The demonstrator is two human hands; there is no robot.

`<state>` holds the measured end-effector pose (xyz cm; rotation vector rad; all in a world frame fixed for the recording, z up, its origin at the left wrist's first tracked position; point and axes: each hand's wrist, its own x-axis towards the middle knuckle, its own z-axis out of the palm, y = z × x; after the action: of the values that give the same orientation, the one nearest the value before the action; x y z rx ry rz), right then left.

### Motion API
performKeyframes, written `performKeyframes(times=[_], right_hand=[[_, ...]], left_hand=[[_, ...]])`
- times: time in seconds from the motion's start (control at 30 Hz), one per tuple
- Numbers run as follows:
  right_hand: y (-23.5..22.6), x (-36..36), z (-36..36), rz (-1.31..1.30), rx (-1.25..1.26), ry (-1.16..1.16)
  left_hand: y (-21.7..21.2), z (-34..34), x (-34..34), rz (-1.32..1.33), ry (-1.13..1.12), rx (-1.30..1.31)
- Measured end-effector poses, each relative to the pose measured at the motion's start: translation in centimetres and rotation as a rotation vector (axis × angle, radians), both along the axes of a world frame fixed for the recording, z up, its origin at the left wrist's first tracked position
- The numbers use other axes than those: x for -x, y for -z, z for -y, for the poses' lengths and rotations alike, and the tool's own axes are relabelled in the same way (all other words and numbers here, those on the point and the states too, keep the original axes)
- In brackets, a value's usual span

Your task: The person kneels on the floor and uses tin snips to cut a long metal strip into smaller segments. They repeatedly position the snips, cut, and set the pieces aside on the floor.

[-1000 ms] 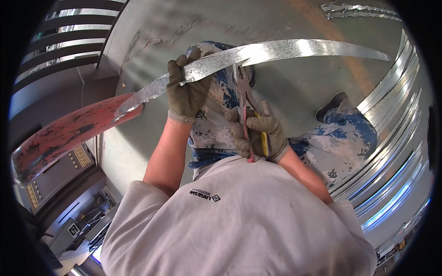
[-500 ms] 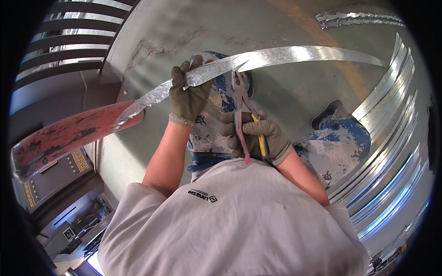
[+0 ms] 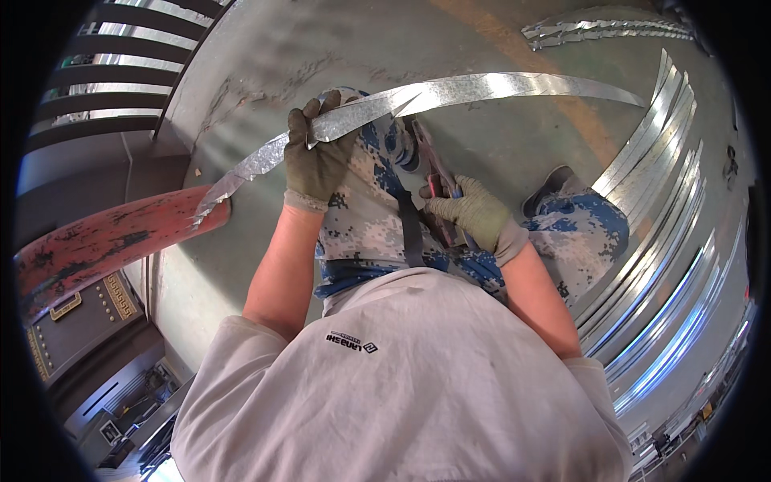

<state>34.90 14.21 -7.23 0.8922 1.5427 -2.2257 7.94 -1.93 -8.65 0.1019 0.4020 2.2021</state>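
A long, shiny metal strip (image 3: 514, 85) arches across the space before me, with angled slits along its lower edge. Its cut, notched left part hangs down towards a red tube. My left hand (image 3: 318, 165), in an olive work glove, is closed around the strip left of its middle. My gloved right hand (image 3: 475, 213) grips a pair of tin snips (image 3: 432, 154) by the handles, above my camouflage-clad leg. The jaws point up and left, just below a slit and apart from the strip. Part of the handles is hidden by the fingers.
The scuffed red tube (image 3: 128, 241) juts in from the left beside a dark slatted rack (image 3: 120, 75). Many bare metal strips (image 3: 642, 233) lie fanned on the floor to the right. Notched strips (image 3: 610, 30) lie at the far right.
My right hand has moved right, taking the snips away from the strip's edge and tilting them. My left hand keeps its hold. The whole view has shifted slightly.
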Motion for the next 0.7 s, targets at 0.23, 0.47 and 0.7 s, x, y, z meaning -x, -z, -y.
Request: performKeyframes(times=[0.23,0.47,0.7], right_hand=[[1.3,0.0,0.7,-0.054,-0.079,0.089],[-0.8,1.1,0.3,0.03,-0.227,0.019],[-0.3,0.8,0.7,-0.02,0.019,0.144]], left_hand=[[-0.2,0.0,0.1,0.019,0.019,-0.008],[-0.5,0.0,-0.2,-0.035,0.025,-0.016],[-0.3,-0.1,0.1,-0.057,0.038,0.018]])
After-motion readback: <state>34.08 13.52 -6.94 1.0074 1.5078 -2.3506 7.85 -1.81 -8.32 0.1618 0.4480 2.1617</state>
